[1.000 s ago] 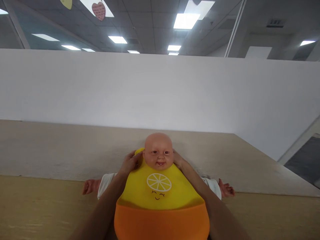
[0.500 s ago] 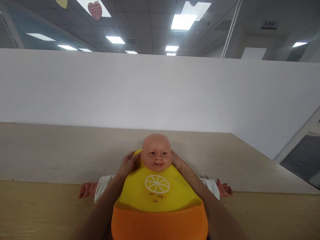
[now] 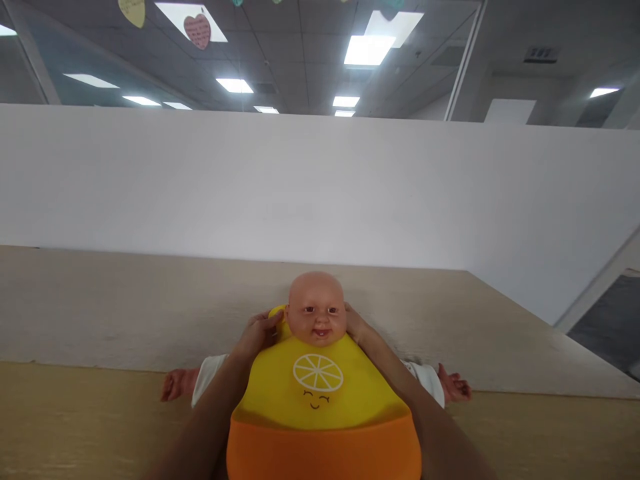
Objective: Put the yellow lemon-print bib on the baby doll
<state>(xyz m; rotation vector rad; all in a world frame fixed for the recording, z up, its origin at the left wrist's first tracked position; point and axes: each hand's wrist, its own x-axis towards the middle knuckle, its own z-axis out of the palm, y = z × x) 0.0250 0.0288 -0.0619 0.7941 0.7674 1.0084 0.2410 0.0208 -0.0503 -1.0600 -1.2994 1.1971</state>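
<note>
A baby doll (image 3: 317,307) lies face up with its arms in white sleeves spread to both sides. Over its chest lies a yellow bib (image 3: 320,380) with a lemon slice and a smiling face printed on it, and an orange pocket along the bottom. My left hand (image 3: 261,331) pinches the bib's yellow neck strap beside the doll's head. On the other side, my right hand (image 3: 354,323) reaches behind the doll's neck; its fingers are mostly hidden there, so what they hold does not show.
The doll lies on a light wooden table (image 3: 100,300). A white partition (image 3: 320,187) rises behind it, with glass above. A pink paper heart (image 3: 197,31) hangs on the glass at upper left. The table's right edge slants away beside a floor area.
The whole view has shifted slightly down and to the right. Both hands stay at the doll's neck, and the left fingers and thumb have shifted a little on the strap.
</note>
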